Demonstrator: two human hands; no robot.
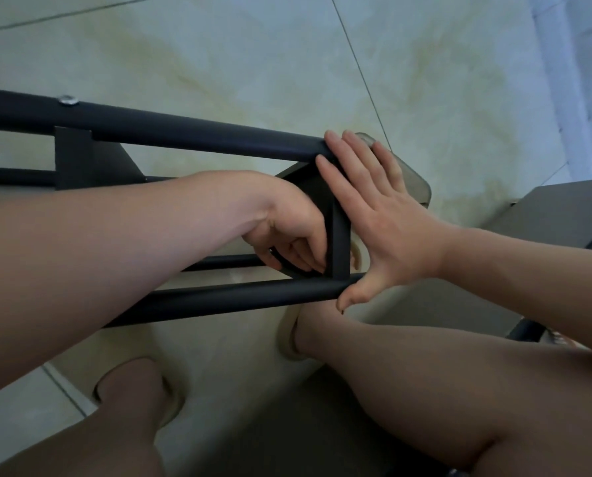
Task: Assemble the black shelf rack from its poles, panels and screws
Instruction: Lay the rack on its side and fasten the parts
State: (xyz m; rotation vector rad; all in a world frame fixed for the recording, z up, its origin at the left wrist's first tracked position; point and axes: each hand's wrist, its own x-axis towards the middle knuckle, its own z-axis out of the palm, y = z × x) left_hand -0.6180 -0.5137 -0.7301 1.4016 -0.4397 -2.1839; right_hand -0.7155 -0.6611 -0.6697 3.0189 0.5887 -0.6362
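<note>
Pale tiles [253, 63] underlie our rack [219, 299], lying sideways from centre toward 9 o'clock. Poles [184, 130] and panels [77, 160] look joined, and one screw [66, 100] sits at 10 o'clock; the end joint seems left. Our right hand [374, 215] presses flat, fingers spread, on the end panel [339, 242]; our left hand [287, 235] pinches a small part [274, 253] behind it.

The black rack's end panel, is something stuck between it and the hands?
Nothing visible is. The right hand lies flat against the black metal end panel from outside; the curled left hand meets it from inside, between the round black poles.
</note>
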